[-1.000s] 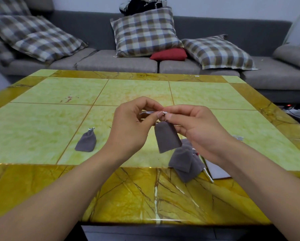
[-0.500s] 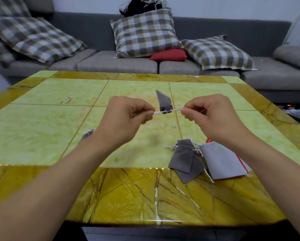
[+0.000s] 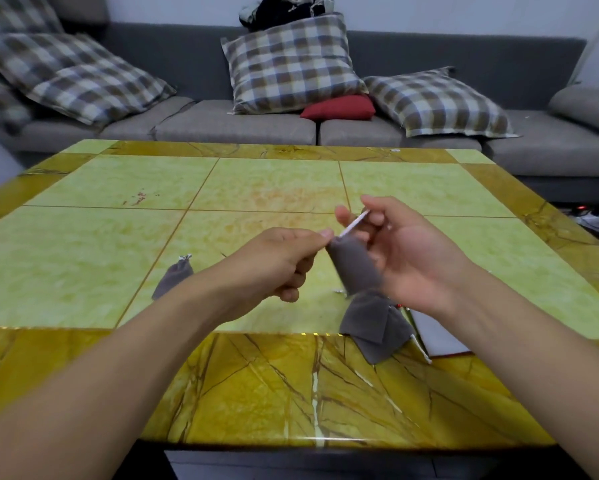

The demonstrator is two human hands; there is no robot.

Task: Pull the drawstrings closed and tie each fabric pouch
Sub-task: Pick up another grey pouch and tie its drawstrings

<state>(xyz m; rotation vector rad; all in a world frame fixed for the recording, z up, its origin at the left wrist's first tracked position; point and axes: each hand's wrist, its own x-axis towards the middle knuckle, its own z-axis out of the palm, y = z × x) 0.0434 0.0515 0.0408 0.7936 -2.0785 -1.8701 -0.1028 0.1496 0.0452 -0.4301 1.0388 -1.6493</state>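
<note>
Both hands work above the table's near middle, left hand (image 3: 284, 263) pinching the small grey fabric pouch (image 3: 355, 268) at its gathered neck, right hand (image 3: 405, 251) gripping its white drawstring (image 3: 354, 223), likely to tighten it; untied grey pouches (image 3: 374, 323) wait below; farther left lies a closed one (image 3: 173, 280).

The pouch (image 3: 355, 268) now hangs down, hands drawn closer together.

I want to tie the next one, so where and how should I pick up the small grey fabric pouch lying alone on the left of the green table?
Probably pinch the small grey fabric pouch at its gathered neck, the far end where the pale drawstring shows, coming from above. It lies flat on the green tiled table, neck pointing away; the body is partly hidden behind the left forearm.
</note>
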